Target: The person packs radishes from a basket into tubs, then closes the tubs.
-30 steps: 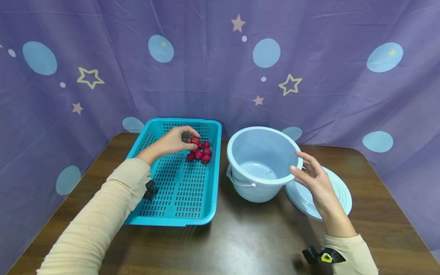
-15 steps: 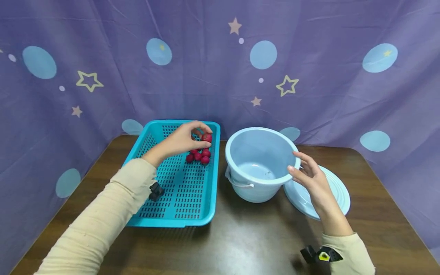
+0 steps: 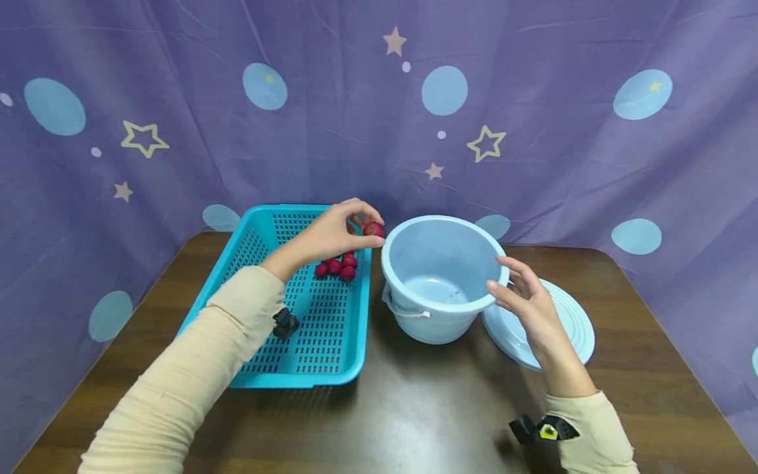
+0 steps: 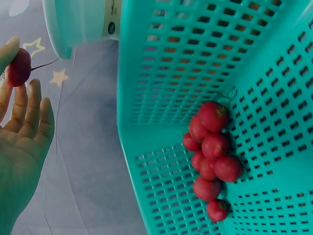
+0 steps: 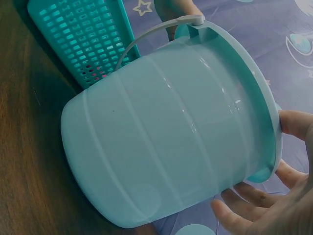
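Observation:
My left hand (image 3: 337, 234) pinches a red radish (image 3: 373, 229) between thumb and fingers, over the gap between basket and bucket. In the left wrist view a thin root hangs from that radish (image 4: 18, 68). Several more radishes (image 4: 215, 145) lie clustered in the turquoise perforated basket (image 3: 361, 322). My right hand (image 3: 533, 309) holds the right rim of the light blue bucket (image 3: 435, 326), thumb and fingers at its edge. Inside the bucket, only a few small dark specks show on the bottom. Its white handle (image 3: 414, 315) hangs down on the near left side.
A round light blue lid (image 3: 571, 322) lies on the brown wooden table (image 3: 426, 408), to the right of the bucket and partly behind my right hand. A purple curtain (image 3: 355, 131) with stars and circles hangs close behind the table.
My left hand has lifted the radish from the cluster and carried it right, past the basket's right edge toward the bucket's rim. My right hand keeps its place on the bucket.

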`<state>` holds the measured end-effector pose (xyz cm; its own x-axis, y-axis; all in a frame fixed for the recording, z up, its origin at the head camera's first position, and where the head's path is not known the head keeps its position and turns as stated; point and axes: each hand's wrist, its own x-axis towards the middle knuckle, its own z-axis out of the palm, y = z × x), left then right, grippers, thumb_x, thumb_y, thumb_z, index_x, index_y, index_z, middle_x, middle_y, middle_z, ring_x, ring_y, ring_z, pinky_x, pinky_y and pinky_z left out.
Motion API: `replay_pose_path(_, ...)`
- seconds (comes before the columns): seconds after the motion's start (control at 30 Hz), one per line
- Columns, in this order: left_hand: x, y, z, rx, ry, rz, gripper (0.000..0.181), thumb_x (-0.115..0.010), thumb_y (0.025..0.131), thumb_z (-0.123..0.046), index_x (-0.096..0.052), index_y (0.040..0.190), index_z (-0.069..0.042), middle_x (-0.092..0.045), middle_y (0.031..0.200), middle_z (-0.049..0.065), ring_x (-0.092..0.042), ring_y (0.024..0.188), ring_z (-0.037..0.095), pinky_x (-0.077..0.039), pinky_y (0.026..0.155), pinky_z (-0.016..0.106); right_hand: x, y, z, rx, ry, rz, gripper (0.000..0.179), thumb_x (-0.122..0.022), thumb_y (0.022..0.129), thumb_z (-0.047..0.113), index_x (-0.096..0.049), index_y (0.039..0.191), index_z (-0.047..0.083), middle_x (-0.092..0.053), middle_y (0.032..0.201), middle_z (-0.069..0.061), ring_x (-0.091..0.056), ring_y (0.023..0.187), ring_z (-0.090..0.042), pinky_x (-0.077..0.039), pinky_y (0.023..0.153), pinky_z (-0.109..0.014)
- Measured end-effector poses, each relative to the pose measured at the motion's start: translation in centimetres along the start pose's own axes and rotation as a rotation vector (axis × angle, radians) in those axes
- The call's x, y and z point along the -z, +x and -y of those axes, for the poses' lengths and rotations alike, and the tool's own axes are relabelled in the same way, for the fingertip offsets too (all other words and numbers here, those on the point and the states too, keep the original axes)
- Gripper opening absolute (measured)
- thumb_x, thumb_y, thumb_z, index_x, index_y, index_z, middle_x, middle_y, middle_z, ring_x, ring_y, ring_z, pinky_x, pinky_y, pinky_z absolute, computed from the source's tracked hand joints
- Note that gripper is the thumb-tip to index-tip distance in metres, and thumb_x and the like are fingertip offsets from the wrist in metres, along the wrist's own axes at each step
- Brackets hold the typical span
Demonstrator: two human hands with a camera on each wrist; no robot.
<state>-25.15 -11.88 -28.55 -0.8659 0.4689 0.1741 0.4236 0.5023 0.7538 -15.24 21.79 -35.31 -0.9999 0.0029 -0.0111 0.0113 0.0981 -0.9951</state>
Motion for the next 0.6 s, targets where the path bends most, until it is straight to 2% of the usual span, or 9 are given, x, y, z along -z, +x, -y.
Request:
replay_pose_path(0.2, -0.7, 0.4, -0.9, -0.041, -0.001, 0.016, 0.031, -0.081, 0.085, -0.026, -0.068, 0.112, -0.015, -0.057, 0.108, 0.001, -0.056, 0.097, 0.021, -0.052, 0.082, 0.035, 0.2, 0.0, 0.2, 0.004, 0.002, 0.004, 0.059, -0.068, 0.096, 0.025, -0.042, 0.148, 0.015, -0.032, 0.156, -0.015, -0.044, 0.128, -0.02, -0.048, 0.088, -0.019)
replay_pose_path(0.37, -1.2, 0.5, -1.2, -0.096, -0.016, 0.032, 0.031, -0.08, 0.086, -0.026, -0.068, 0.111, -0.013, -0.058, 0.102, 0.001, -0.055, 0.093, 0.019, -0.05, 0.076, 0.036, 0.0, -0.1, 0.2, -0.003, 0.01, -0.001, 0.059, -0.067, 0.096, 0.023, -0.041, 0.148, 0.014, -0.033, 0.155, -0.013, -0.043, 0.129, -0.021, -0.047, 0.089, -0.02)
replay_pose_path(0.6, -2.1, 0.6, -1.6, -0.127, -0.032, 0.057, 0.03, -0.08, 0.086, -0.025, -0.068, 0.11, -0.013, -0.06, 0.103, -0.001, -0.056, 0.092, 0.018, -0.051, 0.076, 0.036, -0.2, -0.1, -0.1, -0.004, 0.016, -0.003, 0.06, -0.067, 0.096, 0.022, -0.039, 0.149, 0.012, -0.032, 0.155, -0.013, -0.043, 0.128, -0.021, -0.047, 0.09, -0.02)
